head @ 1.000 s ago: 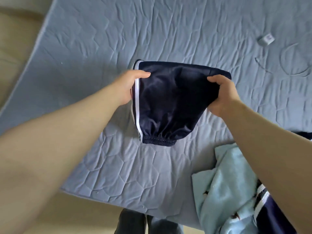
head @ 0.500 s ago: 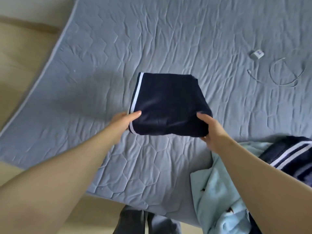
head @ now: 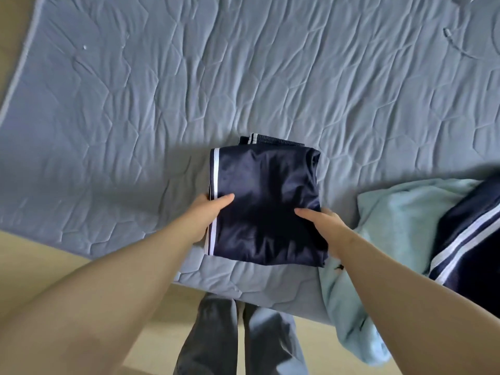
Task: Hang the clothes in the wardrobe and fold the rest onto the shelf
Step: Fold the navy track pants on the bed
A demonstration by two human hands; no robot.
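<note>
You held the folded navy garment (head: 265, 201) over the bed (head: 243, 77), close to the bed's near edge and roughly midway along the part in view. Whether it rested on the bed's quilted cover or sat just clear of it could not be told. Your left hand (head: 208, 215) gripped the white-striped side of the fold, thumb laid on top and fingers out of sight beneath. Your right hand (head: 324, 226) gripped the opposite side the same way, thumb on top and fingers hidden under the cloth. A light blue garment (head: 400, 226) lay crumpled at the bed's near right corner and hung over its edge. A second navy striped garment (head: 473, 239) lay on top of it. A thin white cable (head: 460, 47) lay at the bed's far right.
</note>
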